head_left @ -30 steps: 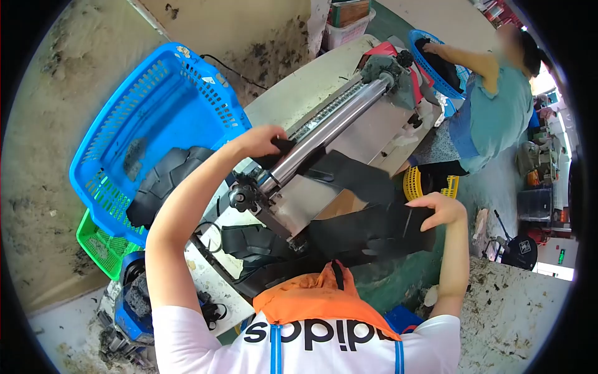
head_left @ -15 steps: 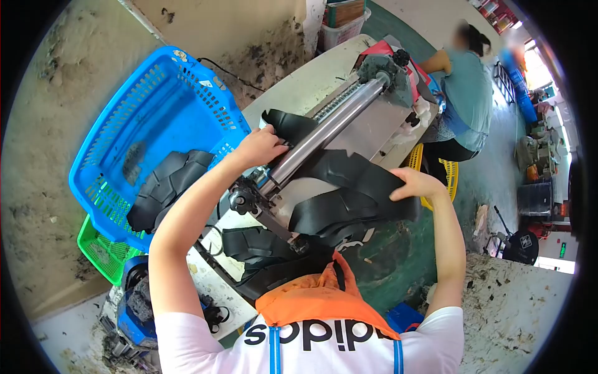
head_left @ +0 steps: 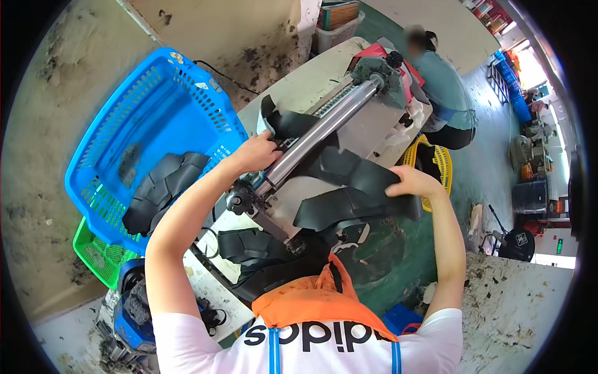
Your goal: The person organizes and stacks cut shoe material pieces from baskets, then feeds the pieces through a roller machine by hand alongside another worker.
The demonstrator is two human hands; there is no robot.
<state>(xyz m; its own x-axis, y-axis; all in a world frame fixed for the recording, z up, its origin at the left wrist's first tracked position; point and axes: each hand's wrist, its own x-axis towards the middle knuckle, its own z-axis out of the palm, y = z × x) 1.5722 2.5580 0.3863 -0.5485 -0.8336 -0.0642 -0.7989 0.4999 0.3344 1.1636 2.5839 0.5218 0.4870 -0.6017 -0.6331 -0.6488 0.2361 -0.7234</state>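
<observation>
**Black sheet [head_left: 367,176] held beside a metal roller [head_left: 327,129]**

In the head view, the right hand [head_left: 414,182] grips the outer end of the black sheet, thumb on top; the other fingers are hidden underneath. The sheet lies partly over the machine's near side and reaches out past its edge, doubled into two layers, so its full outline is hard to make out.

On the far side of the roller, a black strip [head_left: 291,123] rises with one corner curled up. The left hand [head_left: 255,151] is at its edge, fingertips mostly out of sight; whether they pinch or merely touch cannot be told. The roller covers the place where strip and sheet might join.

More black pieces [head_left: 252,246] sit at the machine's near corner, partly covered by an orange apron [head_left: 327,305]. The left forearm overlaps the blue basket [head_left: 165,128], which contains further dark pieces [head_left: 165,184]. A green basket [head_left: 103,258] is half hidden below it. Beyond the surface [head_left: 293,87], a co-worker [head_left: 451,93] bends near a yellow basket [head_left: 446,165], hands concealed.
</observation>
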